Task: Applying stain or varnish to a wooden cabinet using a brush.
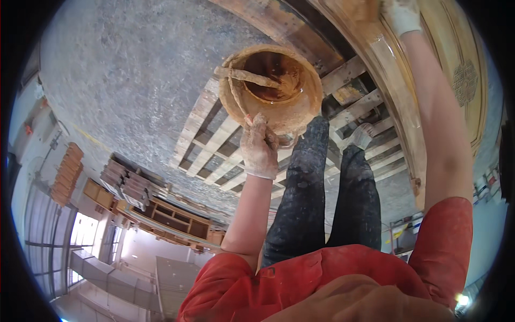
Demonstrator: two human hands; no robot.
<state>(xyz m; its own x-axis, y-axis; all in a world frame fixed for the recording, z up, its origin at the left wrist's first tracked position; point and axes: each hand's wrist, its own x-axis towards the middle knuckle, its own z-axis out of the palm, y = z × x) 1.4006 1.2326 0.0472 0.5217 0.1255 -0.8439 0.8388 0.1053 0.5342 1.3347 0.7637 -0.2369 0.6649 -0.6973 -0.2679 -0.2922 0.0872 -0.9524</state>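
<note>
My left hand (259,147), in a stained pale glove, is closed on the near side of a caked bucket (228,99), by its cord-like handle. Dark brown liquid (268,67) lies inside the bucket, and a crusted stick (249,77) rests across the rim with one end reaching in. At the upper right, my right hand (403,16), in a white glove, reaches out over a large varnished wooden piece (394,70) with wet-looking shine. The fingers are closed around a blurred brownish thing (367,9), cut by the frame's top edge; its kind cannot be made out.
A slatted wooden pallet (214,142) lies under the bucket and around my feet. The wooden panel (466,83) at right bears a carved motif. Grey floor (134,70) spreads left. Stacked boards (126,185) and wooden shelving (177,217) appear at lower left.
</note>
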